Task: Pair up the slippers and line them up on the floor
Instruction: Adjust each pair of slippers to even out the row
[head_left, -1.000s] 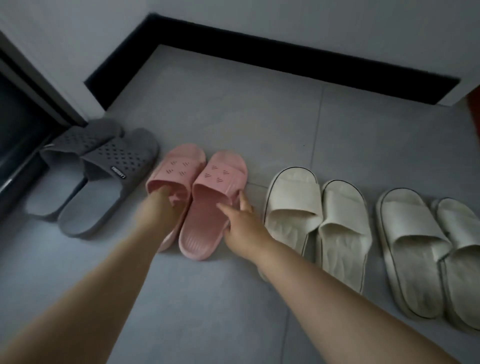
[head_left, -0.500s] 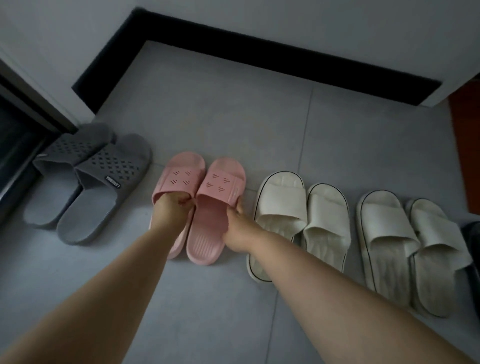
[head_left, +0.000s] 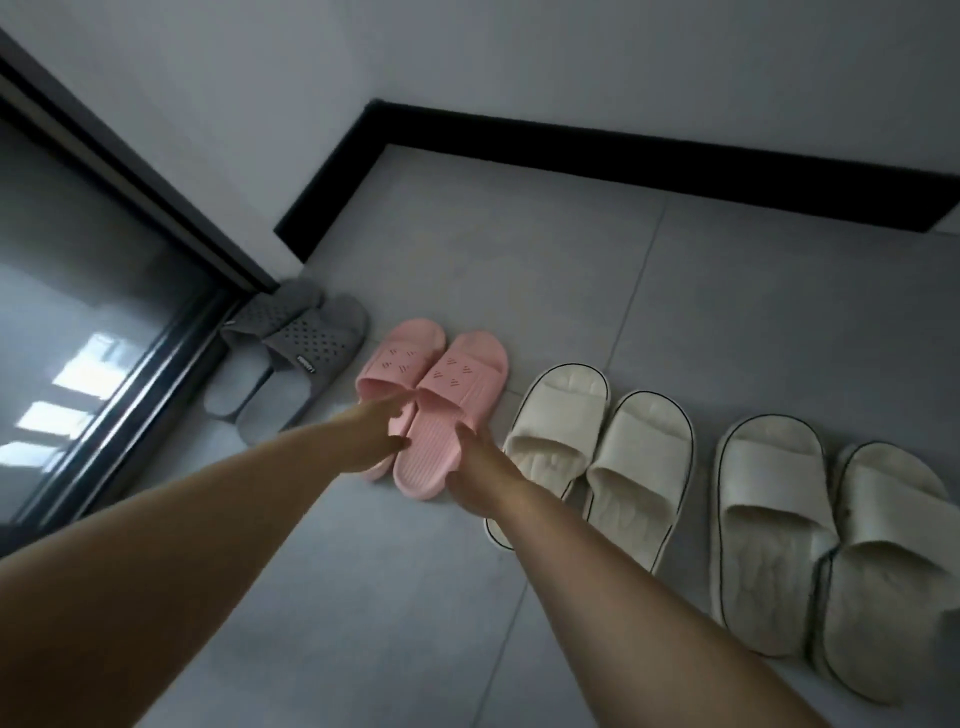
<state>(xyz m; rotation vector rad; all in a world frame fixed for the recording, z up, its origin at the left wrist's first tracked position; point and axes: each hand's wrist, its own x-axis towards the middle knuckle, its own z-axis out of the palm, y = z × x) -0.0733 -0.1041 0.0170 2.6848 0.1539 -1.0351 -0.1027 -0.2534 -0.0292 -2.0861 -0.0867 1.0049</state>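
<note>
On the grey tile floor, four pairs of slippers stand in a row, toes toward the black skirting. Both my hands are down at the pink pair, second from the left. My left hand lies over the heel of the left pink slipper, fingers stretched forward to where the two straps meet, spread loose and gripping nothing. My right hand presses against the outer edge of the right pink slipper near its heel; its fingers are hidden under the back of the hand, so I cannot tell whether they clasp the sole. The two pink slippers touch along their inner sides. Just left, the grey pair sits tight against the dark door frame. Just right, a cream pair lies partly under my right forearm. Another cream pair follows at the far right.
</note>
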